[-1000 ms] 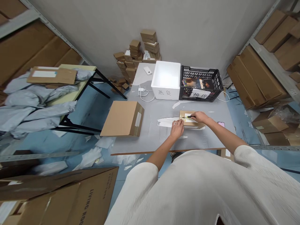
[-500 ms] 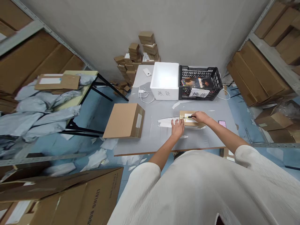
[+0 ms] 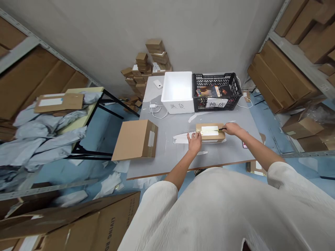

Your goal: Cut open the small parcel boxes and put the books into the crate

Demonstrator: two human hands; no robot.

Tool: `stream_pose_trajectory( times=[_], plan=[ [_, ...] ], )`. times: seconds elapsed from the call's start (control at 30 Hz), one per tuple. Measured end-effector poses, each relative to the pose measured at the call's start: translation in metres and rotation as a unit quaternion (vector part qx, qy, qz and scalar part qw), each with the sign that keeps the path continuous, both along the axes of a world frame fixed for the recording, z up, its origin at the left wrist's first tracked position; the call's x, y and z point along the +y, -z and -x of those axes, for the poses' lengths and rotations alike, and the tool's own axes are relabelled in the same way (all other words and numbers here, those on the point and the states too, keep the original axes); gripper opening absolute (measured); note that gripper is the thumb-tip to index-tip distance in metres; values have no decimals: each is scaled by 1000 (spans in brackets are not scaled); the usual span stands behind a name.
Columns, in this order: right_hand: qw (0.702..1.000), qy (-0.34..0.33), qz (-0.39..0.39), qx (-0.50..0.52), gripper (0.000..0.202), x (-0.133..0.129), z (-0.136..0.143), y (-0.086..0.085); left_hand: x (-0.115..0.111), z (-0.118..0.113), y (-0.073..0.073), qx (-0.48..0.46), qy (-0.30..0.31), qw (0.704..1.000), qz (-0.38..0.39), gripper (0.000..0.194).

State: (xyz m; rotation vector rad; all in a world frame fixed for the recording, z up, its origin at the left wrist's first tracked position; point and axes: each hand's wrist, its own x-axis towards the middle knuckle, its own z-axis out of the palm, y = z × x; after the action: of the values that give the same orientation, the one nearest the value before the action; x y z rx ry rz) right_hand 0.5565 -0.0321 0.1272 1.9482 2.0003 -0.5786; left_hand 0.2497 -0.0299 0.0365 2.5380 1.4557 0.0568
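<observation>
A small brown cardboard box (image 3: 214, 137) with a white label and clear tape on top lies on the grey table (image 3: 172, 160). My left hand (image 3: 194, 142) rests against its left end, fingers stretched out and thumb apart. In my closed right hand (image 3: 232, 129) is a box cutter (image 3: 222, 129); its dark handle shows at the box's right end, with the blade side pointing left along the taped top. Whether the blade is in the tape I cannot tell. White paper (image 3: 180, 138) lies under and left of the box.
A larger carton (image 3: 132, 139) stands at the table's left. Behind are a white foam box (image 3: 180, 108), a black crate (image 3: 237, 101) holding printed items, a white phone (image 3: 158, 84) and a charger cable (image 3: 162, 115). A side table (image 3: 91, 115) bears grey parcels.
My right hand has drawn the box cutter to the right along the box top, to its right end. My left hand stays at the left end. The whole view has shifted slightly.
</observation>
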Motion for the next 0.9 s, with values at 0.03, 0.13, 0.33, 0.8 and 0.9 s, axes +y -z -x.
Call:
stream_pose_trajectory(
  times=[0.03,0.13,0.33,0.8,0.9],
  plan=[
    [1000,4,3,-1,37,-2,-8,0,0,0,0,3,0,1000,-2,62],
    [1000,17,12,-1,34,-9,-34,-3,-1,-1,-1,8,-2,1000,-9,62],
    [999,51,0,0,30,-29,-78,-2,0,-4,0,9,-12,1000,-13,59],
    [972,147,-58,172,41,-79,-100,30,23,-73,-19,26,110,992,58,57],
    [960,174,-54,213,40,-85,-96,36,31,-87,-23,62,138,986,76,65]
  ],
)
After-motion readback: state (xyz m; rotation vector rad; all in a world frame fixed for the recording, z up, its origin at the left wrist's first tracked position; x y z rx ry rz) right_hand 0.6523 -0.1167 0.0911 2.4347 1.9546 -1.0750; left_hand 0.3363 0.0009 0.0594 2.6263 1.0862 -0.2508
